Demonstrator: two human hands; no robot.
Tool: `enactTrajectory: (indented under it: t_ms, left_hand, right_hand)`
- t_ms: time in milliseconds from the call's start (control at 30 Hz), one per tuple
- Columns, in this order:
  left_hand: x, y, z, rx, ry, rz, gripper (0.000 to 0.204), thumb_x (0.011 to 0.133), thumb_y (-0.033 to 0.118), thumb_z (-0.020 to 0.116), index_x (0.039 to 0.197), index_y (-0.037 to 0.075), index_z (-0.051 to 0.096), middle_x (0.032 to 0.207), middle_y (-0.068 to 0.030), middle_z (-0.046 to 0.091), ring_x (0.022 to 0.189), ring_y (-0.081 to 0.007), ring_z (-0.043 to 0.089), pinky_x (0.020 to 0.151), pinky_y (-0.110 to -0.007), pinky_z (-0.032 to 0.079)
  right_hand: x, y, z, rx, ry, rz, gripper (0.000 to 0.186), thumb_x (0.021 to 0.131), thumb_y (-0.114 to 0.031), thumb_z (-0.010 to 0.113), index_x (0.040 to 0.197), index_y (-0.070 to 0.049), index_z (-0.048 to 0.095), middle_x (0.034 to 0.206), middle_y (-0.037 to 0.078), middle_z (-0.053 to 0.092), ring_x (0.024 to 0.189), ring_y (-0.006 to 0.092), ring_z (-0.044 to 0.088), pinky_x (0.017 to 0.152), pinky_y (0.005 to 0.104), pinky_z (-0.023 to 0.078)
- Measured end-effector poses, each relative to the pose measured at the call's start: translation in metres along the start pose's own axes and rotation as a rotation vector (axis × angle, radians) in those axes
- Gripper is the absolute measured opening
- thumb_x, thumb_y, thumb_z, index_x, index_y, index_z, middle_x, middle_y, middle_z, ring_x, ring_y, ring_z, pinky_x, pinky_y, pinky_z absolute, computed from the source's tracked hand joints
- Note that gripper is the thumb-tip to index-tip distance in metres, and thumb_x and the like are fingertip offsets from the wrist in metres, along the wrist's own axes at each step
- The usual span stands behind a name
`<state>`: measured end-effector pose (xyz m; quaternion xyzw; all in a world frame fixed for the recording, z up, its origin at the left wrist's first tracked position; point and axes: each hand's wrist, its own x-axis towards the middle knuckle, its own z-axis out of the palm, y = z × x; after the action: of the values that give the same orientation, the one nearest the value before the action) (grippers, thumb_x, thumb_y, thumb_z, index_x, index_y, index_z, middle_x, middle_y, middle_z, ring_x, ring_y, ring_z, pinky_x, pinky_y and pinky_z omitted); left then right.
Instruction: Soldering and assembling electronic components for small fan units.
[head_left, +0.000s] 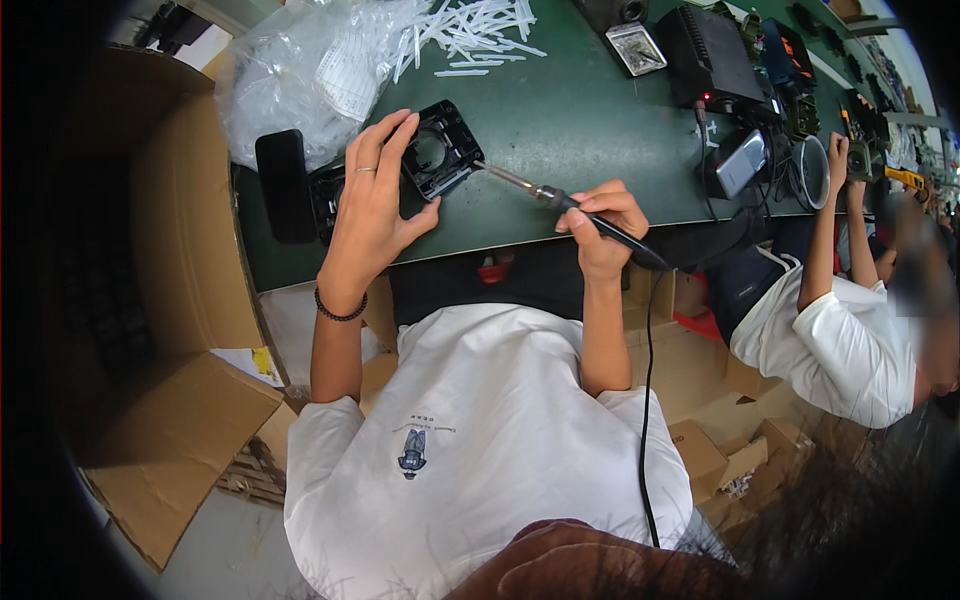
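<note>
**Soldering iron meets a black housing's corner**

The black housing (460,132) is at the green table (560,100), its left side held between the left hand's (375,185) spread fingers and thumb. The right hand (608,232) grips the soldering iron (552,197) penlike; tip contact is hard to confirm. The housing looks light, stiff, perhaps brittle; its outer rim suits holding. Small print marks the white shirt (510,390) and paper slip (355,80).

My black pen-shaped soldering iron (552,198) has a smooth plastic handle (620,235) and metal shaft (510,178); my black open-framed housing (456,150) looks plastic. My green bench (570,100) is smooth, faintly glossy; the crumpled clear bag (275,85), shiny plastic; the brown carton (185,220), matt cardboard.
</note>
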<state>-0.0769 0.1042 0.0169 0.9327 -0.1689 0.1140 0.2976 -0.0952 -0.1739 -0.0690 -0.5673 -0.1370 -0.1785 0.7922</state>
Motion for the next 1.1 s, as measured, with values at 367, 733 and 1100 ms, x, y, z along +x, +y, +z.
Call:
enactTrajectory:
  t_ms: [367, 733, 1100]
  left_hand:
    - [0.0035, -0.0006, 0.0006, -0.020, 0.002, 0.012, 0.096, 0.068, 0.002, 0.084, 0.157, 0.011, 0.049, 0.150, -0.0137, 0.051, 0.134, -0.0387, 0.049, 0.114, -0.048, 0.043]
    - [0.0045, -0.0018, 0.0003, -0.041, -0.006, 0.011, 0.098, 0.066, 0.001, 0.084, 0.157, 0.013, 0.049, 0.149, -0.0134, 0.051, 0.133, -0.0386, 0.049, 0.114, -0.048, 0.043]
    - [0.0057, -0.0008, 0.0008, -0.040, -0.012, 0.011, 0.099, 0.066, 0.001, 0.085, 0.158, 0.013, 0.049, 0.149, -0.0133, 0.051, 0.134, -0.0384, 0.049, 0.114, -0.048, 0.043]
  right_hand:
    - [0.0050, -0.0047, 0.0056, -0.191, -0.137, 0.080, 0.014, 0.083, 0.013, 0.077, 0.094, 0.006, 0.069, 0.095, 0.016, 0.067, 0.076, 0.0229, 0.077, 0.072, 0.0307, 0.065]
    - [0.0052, -0.0062, 0.0051, -0.209, -0.160, 0.078, 0.013, 0.084, 0.012, 0.077, 0.094, 0.007, 0.070, 0.093, 0.015, 0.067, 0.076, 0.0222, 0.077, 0.072, 0.0306, 0.064]
    - [0.0009, -0.0006, 0.0020, -0.163, -0.101, 0.085, 0.017, 0.081, 0.010, 0.082, 0.095, 0.006, 0.072, 0.098, 0.020, 0.073, 0.082, 0.0239, 0.078, 0.072, 0.0299, 0.064]
